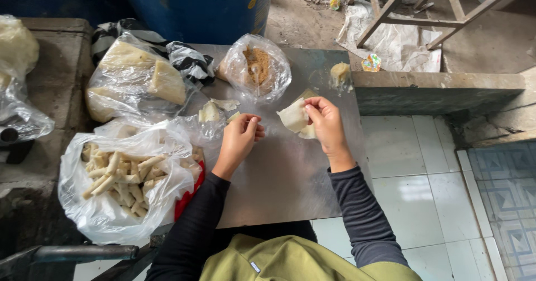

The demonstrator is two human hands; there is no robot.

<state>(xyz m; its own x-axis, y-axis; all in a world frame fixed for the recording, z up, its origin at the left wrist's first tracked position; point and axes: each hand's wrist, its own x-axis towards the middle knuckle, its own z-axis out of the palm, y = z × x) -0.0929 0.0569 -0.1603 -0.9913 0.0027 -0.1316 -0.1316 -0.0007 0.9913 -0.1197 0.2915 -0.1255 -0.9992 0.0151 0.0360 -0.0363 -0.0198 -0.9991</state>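
Pinching a thin pale wrapper sheet (294,117) at its edge, the right hand (326,126) lifts it just above the metal table (285,175), centre frame. The left hand (241,137) curls loosely beside it, fingers apparently grasping nothing. Soft, limp and probably tearable, the sheet wants gentle handling by its edges.

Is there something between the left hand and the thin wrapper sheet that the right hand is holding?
Nothing visible. The left hand hovers over bare metal table, and the gap to the wrapper sheet in the right hand is open. The bag of brown filling lies farther back.
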